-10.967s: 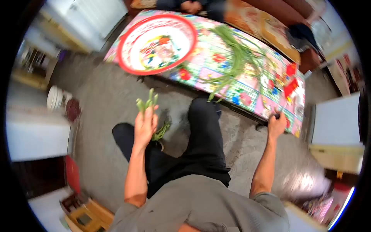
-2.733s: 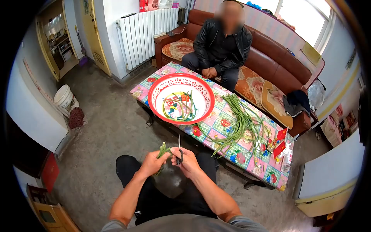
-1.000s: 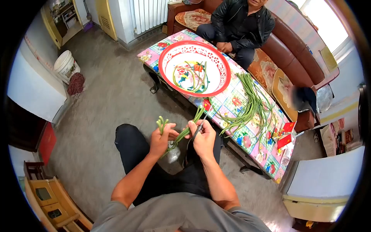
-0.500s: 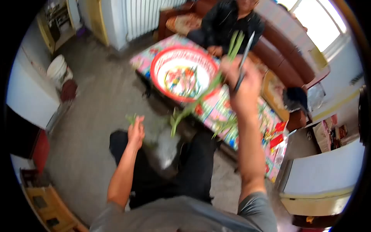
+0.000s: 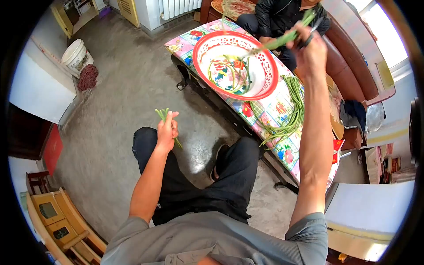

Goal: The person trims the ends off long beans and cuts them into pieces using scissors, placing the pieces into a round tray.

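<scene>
My right hand (image 5: 307, 46) is closed around a bunch of garlic scapes (image 5: 282, 40) and dark-handled scissors (image 5: 312, 31). It is raised over the far right side of the basin, and the scapes stretch left across the rim, blurred at the ends. My left hand (image 5: 167, 131), closed on a few short garlic scape pieces (image 5: 162, 114), is above my left knee. Inside the red-rimmed enamel basin (image 5: 268, 84) lie several long scapes (image 5: 238, 81). A heap of scapes (image 5: 292, 115) rests on the table beside the basin.
The low table (image 5: 274, 104) has a flowered cover and red packets (image 5: 338, 145) at its near right end. Across it, a person (image 5: 274, 22) in a dark jacket sits by a brown sofa (image 5: 349, 66). A white bucket (image 5: 77, 57) and mop head (image 5: 88, 77) stand left.
My right hand has moved up and farther right with the scapes and scissors. Their trailing ends, previously hanging before the table, now reach over the basin. My left hand keeps its pieces.
</scene>
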The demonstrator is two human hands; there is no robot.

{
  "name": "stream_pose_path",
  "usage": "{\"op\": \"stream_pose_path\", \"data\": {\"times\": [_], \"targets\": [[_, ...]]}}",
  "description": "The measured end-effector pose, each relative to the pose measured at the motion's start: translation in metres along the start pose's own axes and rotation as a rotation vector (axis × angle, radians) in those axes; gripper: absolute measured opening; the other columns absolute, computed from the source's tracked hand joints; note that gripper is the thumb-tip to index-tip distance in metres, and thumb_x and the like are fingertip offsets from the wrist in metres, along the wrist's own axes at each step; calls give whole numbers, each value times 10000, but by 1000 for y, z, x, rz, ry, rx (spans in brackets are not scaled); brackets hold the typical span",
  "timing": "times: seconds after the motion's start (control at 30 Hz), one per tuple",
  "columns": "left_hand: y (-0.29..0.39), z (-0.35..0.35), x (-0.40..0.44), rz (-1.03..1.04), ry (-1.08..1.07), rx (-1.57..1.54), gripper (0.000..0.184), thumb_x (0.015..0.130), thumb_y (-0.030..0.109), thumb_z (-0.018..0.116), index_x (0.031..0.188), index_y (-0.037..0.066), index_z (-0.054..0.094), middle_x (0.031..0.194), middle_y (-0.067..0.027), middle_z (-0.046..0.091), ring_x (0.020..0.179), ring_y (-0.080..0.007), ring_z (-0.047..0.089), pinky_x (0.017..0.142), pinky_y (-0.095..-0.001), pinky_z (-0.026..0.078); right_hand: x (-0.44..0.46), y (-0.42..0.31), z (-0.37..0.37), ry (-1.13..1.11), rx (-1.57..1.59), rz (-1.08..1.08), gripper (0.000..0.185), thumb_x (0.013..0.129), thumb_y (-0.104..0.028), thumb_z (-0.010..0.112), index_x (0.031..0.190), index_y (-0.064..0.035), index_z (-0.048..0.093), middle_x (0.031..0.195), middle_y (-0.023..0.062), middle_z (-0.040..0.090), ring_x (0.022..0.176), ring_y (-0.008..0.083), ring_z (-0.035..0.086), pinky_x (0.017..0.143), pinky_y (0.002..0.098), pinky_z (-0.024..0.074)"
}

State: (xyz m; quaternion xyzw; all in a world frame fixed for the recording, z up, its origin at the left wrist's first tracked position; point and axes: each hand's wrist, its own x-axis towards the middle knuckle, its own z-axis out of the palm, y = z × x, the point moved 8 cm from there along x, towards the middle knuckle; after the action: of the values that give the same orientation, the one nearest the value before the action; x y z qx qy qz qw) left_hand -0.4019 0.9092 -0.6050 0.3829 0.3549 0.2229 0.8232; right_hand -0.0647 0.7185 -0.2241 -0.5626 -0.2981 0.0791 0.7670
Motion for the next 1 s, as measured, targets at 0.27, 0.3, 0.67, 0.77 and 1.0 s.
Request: {"op": "stream_pose_path", "data": {"times": [0.27,0.3,0.67,0.77,1.0], "targets": [[-3,7,-2,-51,8,17,373,1055,374,539,1199,34,592,650,48,457,477,-41,345,439,-231,260,-15,163,-88,-1,-615,402,183,921,-158,713,1005,4,708,807,43,677,671,122,629,600,294,568],[-2,7,-3,-64,23,27,371,1054,374,540,1191,34,596,651,46,458,479,-43,343,441,-232,260,-8,170,-86,-60,-686,388,193,916,-163,719,1008,6,706,806,43,675,672,122,624,597,296,566],[-6,17,-3,-54,-14,131,375,1053,398,537,1093,38,631,659,50,410,494,-41,310,442,-232,246,32,205,-35,-530,-1446,37,360,794,-309,772,902,29,707,898,289,685,888,451,666,827,474,521],[-4,21,-5,-53,-62,125,373,1058,407,519,1053,49,627,663,51,408,496,-36,305,441,-225,245,27,196,-45,-250,-1349,-30,316,820,-291,753,921,6,714,888,253,701,857,423,681,793,461,525],[2,32,-22,-80,-167,-34,305,1083,334,433,1222,78,523,711,12,436,500,-45,314,445,-214,257,-98,126,-56,197,-400,110,390,912,-201,753,1170,74,655,949,100,707,775,144,674,676,271,558]]}}
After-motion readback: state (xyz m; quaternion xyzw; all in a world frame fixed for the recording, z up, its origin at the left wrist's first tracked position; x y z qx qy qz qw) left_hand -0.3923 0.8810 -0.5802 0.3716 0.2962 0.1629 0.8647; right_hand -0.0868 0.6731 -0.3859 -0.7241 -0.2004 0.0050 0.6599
